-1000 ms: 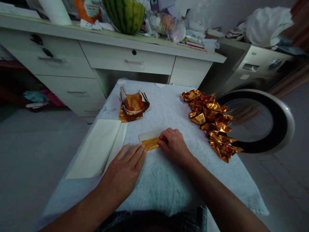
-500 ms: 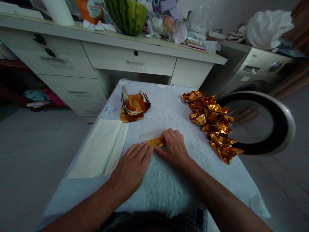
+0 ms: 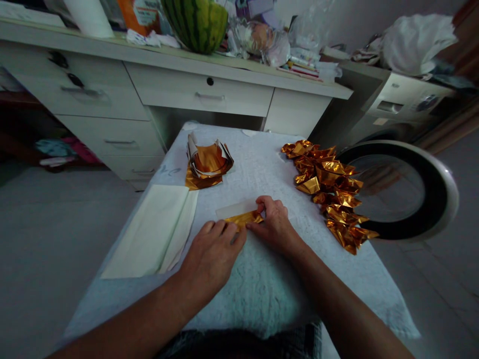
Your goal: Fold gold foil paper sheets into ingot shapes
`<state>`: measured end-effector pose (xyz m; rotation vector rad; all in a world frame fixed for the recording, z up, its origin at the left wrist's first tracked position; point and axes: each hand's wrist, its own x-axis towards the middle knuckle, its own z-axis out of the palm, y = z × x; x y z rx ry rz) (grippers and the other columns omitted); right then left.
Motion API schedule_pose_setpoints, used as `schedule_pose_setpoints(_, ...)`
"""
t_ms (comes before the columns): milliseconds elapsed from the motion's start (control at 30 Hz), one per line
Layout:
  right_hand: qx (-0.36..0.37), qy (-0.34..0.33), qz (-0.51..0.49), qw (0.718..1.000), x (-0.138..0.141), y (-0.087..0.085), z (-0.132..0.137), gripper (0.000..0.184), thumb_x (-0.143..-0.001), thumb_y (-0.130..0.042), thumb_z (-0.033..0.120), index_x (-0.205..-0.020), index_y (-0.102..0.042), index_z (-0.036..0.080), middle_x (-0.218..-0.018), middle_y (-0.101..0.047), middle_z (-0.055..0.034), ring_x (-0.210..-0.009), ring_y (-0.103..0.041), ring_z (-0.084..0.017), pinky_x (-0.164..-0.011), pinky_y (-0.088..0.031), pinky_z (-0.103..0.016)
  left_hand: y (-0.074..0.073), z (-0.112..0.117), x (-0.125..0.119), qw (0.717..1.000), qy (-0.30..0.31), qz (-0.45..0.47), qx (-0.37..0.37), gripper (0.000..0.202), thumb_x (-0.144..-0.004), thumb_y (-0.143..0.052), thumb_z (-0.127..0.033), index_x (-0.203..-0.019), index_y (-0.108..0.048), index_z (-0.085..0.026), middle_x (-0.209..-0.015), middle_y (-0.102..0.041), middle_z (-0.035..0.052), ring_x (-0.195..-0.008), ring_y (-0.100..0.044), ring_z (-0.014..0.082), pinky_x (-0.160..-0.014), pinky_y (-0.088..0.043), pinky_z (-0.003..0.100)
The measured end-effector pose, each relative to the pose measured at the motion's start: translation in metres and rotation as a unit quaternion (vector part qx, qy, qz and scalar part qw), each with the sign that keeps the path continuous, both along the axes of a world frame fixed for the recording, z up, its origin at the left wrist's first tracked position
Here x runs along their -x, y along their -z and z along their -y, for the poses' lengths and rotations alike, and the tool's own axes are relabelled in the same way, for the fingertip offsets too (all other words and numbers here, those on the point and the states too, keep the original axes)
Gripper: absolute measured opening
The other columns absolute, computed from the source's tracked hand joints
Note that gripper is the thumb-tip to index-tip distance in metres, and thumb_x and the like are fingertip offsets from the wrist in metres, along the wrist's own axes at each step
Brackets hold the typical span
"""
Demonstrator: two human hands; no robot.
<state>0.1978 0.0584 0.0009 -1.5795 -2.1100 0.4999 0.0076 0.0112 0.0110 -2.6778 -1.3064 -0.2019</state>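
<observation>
A narrow strip of gold foil paper [image 3: 242,219], folded over on itself, lies in front of me with a whitish sheet edge [image 3: 234,209] showing behind it. My left hand [image 3: 217,249] holds its left part near edge, fingers curled and thumb against the fold. At the right end my right hand [image 3: 275,222] pinches the foil between thumb and fingers. Beyond my hands sits a curled stack of gold foil sheets [image 3: 209,159] with pale backs. A stack of pale paper sheets [image 3: 149,229] rests at the left, and several crumpled gold foil shapes [image 3: 329,189] form a row at the right.
All this lies on a cloth-covered table [image 3: 258,164]. Behind it stands a white counter with drawers [image 3: 202,89], bearing a cut watermelon [image 3: 198,25] and plastic bags. The open round door [image 3: 437,194] of a washing machine [image 3: 404,104] borders the table's right side.
My right hand has slid slightly right along the foil strip, showing more of it. The left hand's fingers have curled more, its thumb moving right.
</observation>
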Motion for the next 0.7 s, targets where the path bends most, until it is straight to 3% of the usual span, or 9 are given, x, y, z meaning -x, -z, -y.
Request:
schedule_pose_setpoints(100,-0.001,0.002,0.0,1.0,-0.001,0.0,0.0,0.047,-0.077,-0.07,0.027,-0.117,-0.047,0.019,-0.101,-0.063,-0.0056,-0.095,-0.053,-0.025,-0.085,-0.038,-0.039,0.002,-0.004,-0.004,0.999,0.026,0.026,0.0,0.023,-0.093,-0.05,-0.016,-0.111,-0.065,-0.015,-0.102,-0.067,0.0093,-0.1,-0.062,0.0274,-0.094,-0.048,0.049)
schedule_pose_setpoints(167,0.001,0.003,-0.005,1.0,0.0,0.0,0.0,0.047,-0.078,-0.069,0.028,-0.118,-0.046,0.019,-0.101,-0.063,-0.0056,-0.095,-0.053,-0.025,-0.086,-0.038,-0.04,0.009,-0.004,-0.007,0.998,0.055,0.039,-0.005,0.024,-0.092,-0.048,-0.012,-0.109,-0.065,-0.011,-0.116,-0.065,0.0125,-0.114,-0.058,0.029,-0.103,-0.044,0.048)
schedule_pose_setpoints(367,0.004,0.011,-0.017,1.0,0.001,0.001,0.0,0.048,-0.079,-0.067,0.027,-0.12,-0.044,0.019,-0.1,-0.062,-0.0054,-0.096,-0.053,-0.025,-0.087,-0.037,-0.04,0.029,-0.002,-0.009,0.998,0.052,0.045,-0.012,0.038,-0.087,-0.049,-0.007,-0.124,-0.057,-0.006,-0.13,-0.059,0.0181,-0.124,-0.054,0.0326,-0.104,-0.046,0.046)
schedule_pose_setpoints(700,0.008,0.074,0.038,0.996,-0.015,0.002,-0.005,0.058,-0.074,-0.072,0.032,-0.123,-0.045,0.02,-0.106,-0.06,-0.0062,-0.096,-0.051,-0.026,-0.081,-0.035,-0.038,0.025,-0.007,-0.007,0.996,0.054,0.064,0.02,0.038,-0.093,-0.05,-0.02,-0.129,-0.056,-0.009,-0.128,-0.063,0.0143,-0.121,-0.056,0.0301,-0.103,-0.048,0.046)
